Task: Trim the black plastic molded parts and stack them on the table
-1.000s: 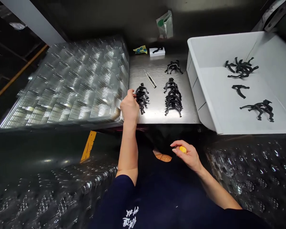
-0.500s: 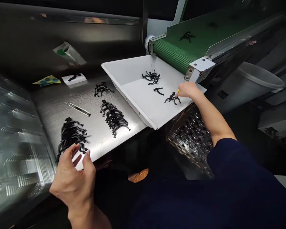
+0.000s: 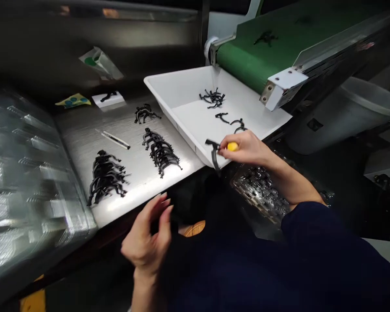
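- The right hand pinches a black forked part between its thumb and fingers.
- That black forked part hangs in the air in front of the near corner of the white tray, with one curved leg pointing down.
- A yellow thing pokes out of the same hand; the rest of it is hidden in the fingers.
- The left hand is let go and a bit blurry, with its thumb and fingers curved and apart. It is in front of the bench, near the edge.
- In the white tray, a small heap of black parts sits at the back, one black piece lies closer, and more black bits lie just beside the right hand.
- On the bench, black parts lie close together in a left row, a middle row and a small bunch farther back.
- A thin craft knife lies between the rows.
- Behind it are a white block and a yellow sheet with blue dots.
- Clear plastic trays are on the left.
- A green conveyor belt ends over the white tray.
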`<state>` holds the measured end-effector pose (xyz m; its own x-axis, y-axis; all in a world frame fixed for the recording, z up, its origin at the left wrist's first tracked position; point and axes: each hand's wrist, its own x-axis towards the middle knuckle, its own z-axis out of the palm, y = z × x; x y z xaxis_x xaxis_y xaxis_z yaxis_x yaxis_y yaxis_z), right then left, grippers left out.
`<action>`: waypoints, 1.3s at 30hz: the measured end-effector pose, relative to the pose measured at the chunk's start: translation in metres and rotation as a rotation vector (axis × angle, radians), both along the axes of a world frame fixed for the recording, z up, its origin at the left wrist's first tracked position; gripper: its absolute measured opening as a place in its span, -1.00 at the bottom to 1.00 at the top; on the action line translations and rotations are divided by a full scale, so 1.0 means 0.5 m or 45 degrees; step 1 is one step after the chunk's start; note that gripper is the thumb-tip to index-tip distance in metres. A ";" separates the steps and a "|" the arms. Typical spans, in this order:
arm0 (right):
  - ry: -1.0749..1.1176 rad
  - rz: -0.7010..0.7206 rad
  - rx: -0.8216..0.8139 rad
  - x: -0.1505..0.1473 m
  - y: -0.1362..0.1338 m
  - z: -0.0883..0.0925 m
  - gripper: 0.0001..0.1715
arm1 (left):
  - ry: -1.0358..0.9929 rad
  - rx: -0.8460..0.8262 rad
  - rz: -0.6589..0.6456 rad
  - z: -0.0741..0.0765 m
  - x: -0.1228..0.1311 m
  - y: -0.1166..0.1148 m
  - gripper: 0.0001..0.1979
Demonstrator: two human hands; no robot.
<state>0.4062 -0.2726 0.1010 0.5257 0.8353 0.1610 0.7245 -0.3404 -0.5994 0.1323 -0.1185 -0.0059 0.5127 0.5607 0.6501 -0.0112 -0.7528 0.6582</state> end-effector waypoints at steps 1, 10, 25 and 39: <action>0.083 0.133 0.064 -0.052 0.000 -0.006 -0.76 | -0.028 0.041 -0.049 -0.002 0.005 -0.019 -0.38; 0.859 0.217 0.053 -0.251 0.064 -0.176 -0.72 | -0.118 -0.050 0.080 -0.051 -0.031 -0.078 -0.49; 1.296 0.326 -0.030 -0.292 0.070 -0.288 -0.71 | 0.215 -0.779 -0.007 -0.074 -0.063 -0.075 -0.79; 1.290 0.098 0.264 -0.280 0.100 -0.277 -0.60 | 0.065 -0.575 0.192 -0.043 -0.054 -0.080 -0.90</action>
<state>0.2664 -0.2228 -0.0374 0.4410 0.8787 -0.1827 -0.1369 -0.1353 -0.9813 0.1051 -0.1583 -0.0275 0.4290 0.8520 0.3001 0.1170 -0.3818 0.9168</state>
